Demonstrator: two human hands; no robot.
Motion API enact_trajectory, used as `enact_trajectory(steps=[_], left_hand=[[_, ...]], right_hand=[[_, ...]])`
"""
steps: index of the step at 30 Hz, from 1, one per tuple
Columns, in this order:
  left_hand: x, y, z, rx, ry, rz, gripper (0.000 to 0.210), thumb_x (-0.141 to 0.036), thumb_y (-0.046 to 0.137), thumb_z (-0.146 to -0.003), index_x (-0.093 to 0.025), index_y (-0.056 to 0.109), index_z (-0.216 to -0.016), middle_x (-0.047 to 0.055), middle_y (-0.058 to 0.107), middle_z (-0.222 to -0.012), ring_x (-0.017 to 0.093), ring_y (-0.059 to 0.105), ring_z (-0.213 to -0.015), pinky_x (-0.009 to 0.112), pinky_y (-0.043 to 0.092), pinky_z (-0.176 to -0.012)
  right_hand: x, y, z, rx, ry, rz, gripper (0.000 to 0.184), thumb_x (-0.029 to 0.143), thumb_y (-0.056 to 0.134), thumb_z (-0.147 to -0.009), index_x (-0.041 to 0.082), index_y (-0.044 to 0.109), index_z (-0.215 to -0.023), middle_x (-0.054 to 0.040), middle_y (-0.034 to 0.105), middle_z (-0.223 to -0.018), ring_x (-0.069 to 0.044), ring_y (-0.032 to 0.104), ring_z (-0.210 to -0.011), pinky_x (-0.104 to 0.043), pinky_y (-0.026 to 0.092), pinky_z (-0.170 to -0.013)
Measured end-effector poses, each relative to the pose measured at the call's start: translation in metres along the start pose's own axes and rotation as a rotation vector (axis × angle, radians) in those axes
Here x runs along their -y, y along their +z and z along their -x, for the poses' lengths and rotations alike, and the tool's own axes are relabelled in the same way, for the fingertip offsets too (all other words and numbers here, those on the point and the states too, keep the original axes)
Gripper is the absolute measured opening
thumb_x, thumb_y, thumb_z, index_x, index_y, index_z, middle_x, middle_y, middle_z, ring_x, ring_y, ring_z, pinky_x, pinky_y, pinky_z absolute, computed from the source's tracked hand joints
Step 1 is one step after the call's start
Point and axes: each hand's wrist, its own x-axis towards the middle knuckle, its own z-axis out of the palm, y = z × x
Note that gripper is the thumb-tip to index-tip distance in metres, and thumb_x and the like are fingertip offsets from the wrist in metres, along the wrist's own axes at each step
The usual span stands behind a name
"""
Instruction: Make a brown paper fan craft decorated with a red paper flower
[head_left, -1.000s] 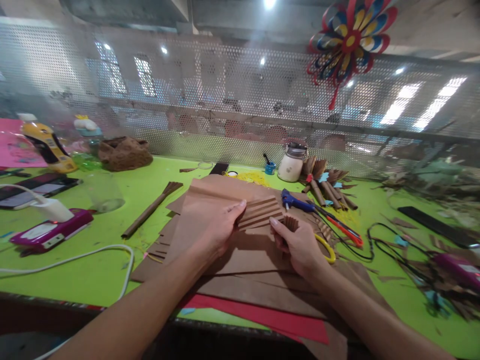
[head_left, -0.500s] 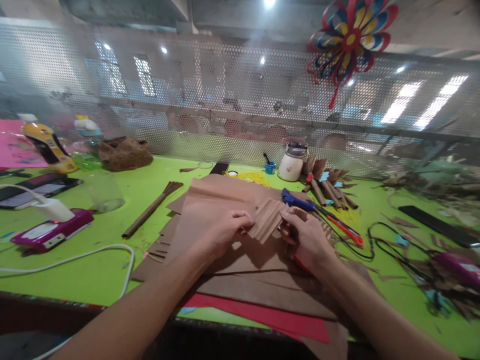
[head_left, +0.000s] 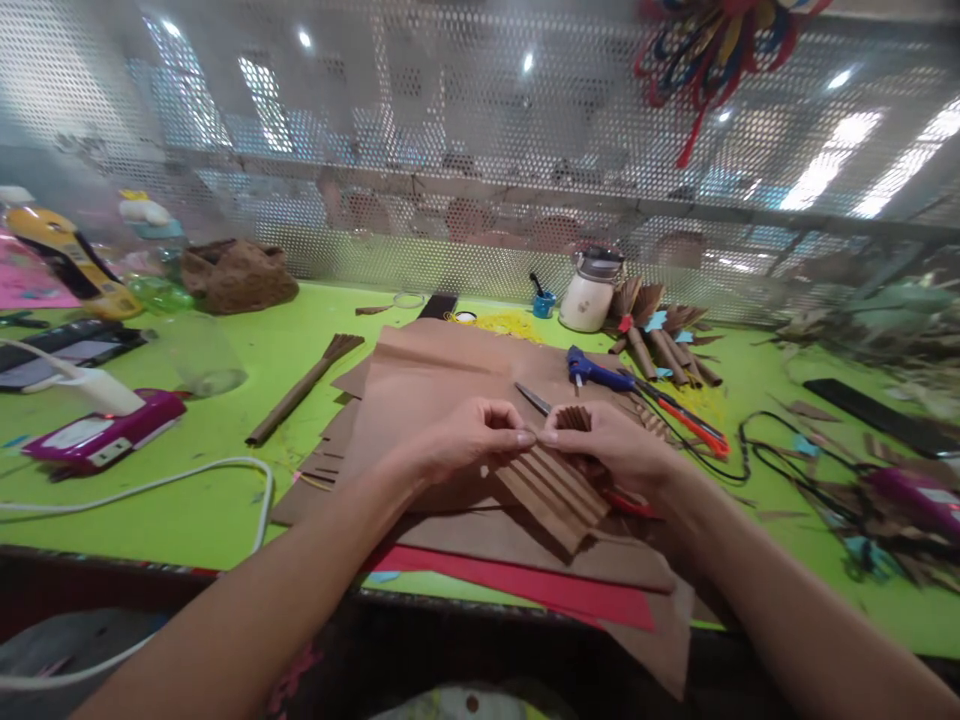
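Brown pleated paper strip (head_left: 551, 490) at the clock centre, its ridges slanting down toward 5 o'clock; left hand (head_left: 484, 440) and right hand (head_left: 611, 445) are together, fingertips meeting, thumb and forefinger of each pinched on the upper edge of the strip; scissors with grey metal blades (head_left: 531, 398) and a red handle (head_left: 631, 505) lie across behind the right hand, whether gripped I cannot tell; beneath, layered flat brown paper sheets (head_left: 439, 365); at 6 o'clock, a flat red sheet (head_left: 517, 588) on the bright green table (head_left: 225, 430).

Surroundings: blue glue gun (head_left: 600, 372) between 1 and 2 o'clock; white jar with a grey lid (head_left: 587, 300) at 1; brown paper rolls with fanned ends (head_left: 664, 350) at 2; slim brown paper roll (head_left: 300, 393) between 9 and 10; purple-and-white power strip (head_left: 105, 435) at 9.
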Motion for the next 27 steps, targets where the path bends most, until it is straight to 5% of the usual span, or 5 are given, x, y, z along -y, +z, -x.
enact_trajectory(steps=[5, 11, 15, 22, 27], left_hand=[[-0.001, -0.003, -0.002, -0.121, 0.042, 0.009, 0.025, -0.037, 0.065, -0.068, -0.015, 0.053, -0.064, -0.004, 0.044, -0.053, 0.006, 0.036, -0.047, 0.020, 0.025, -0.046], [-0.009, -0.006, -0.002, -0.392, 0.162, 0.012, 0.025, -0.034, 0.061, -0.071, -0.016, 0.049, -0.059, -0.005, 0.040, -0.051, 0.006, 0.032, -0.047, 0.021, 0.022, -0.046], [-0.009, -0.007, -0.001, -0.439, 0.218, 0.019, 0.025, -0.035, 0.061, -0.071, -0.016, 0.049, -0.061, -0.005, 0.041, -0.051, 0.006, 0.034, -0.049, 0.021, 0.025, -0.049], [-0.010, -0.007, 0.000, -0.237, 0.125, 0.055, 0.021, -0.031, 0.068, -0.064, -0.015, 0.055, -0.065, -0.003, 0.049, -0.058, 0.008, 0.042, -0.053, 0.021, 0.032, -0.052], [-0.011, -0.005, 0.004, -0.026, 0.005, -0.020, 0.020, -0.028, 0.068, -0.063, -0.014, 0.067, -0.078, 0.000, 0.056, -0.061, 0.008, 0.045, -0.051, 0.022, 0.033, -0.050]], right_hand=[[0.001, -0.002, -0.003, -0.110, -0.024, -0.098, 0.035, 0.048, 0.068, -0.063, 0.015, 0.057, -0.063, 0.0035, 0.054, -0.056, -0.007, 0.046, -0.048, -0.019, 0.032, -0.043], [0.001, -0.006, -0.004, -0.187, -0.120, -0.035, 0.036, 0.045, 0.072, -0.063, 0.013, 0.058, -0.072, 0.0036, 0.048, -0.058, -0.004, 0.032, -0.044, -0.018, 0.016, -0.036], [-0.002, -0.007, -0.008, -0.232, -0.179, -0.132, 0.034, 0.038, 0.075, -0.061, 0.014, 0.054, -0.072, 0.0064, 0.041, -0.055, -0.003, 0.029, -0.041, -0.018, 0.015, -0.037], [-0.001, -0.006, -0.009, -0.357, -0.227, -0.149, 0.036, 0.041, 0.075, -0.059, 0.016, 0.049, -0.062, 0.0078, 0.038, -0.047, -0.003, 0.027, -0.037, -0.020, 0.013, -0.035], [0.001, -0.001, -0.005, -0.335, -0.294, -0.006, 0.028, 0.039, 0.073, -0.062, 0.015, 0.059, -0.065, 0.0047, 0.048, -0.051, -0.005, 0.035, -0.043, -0.020, 0.026, -0.040]])
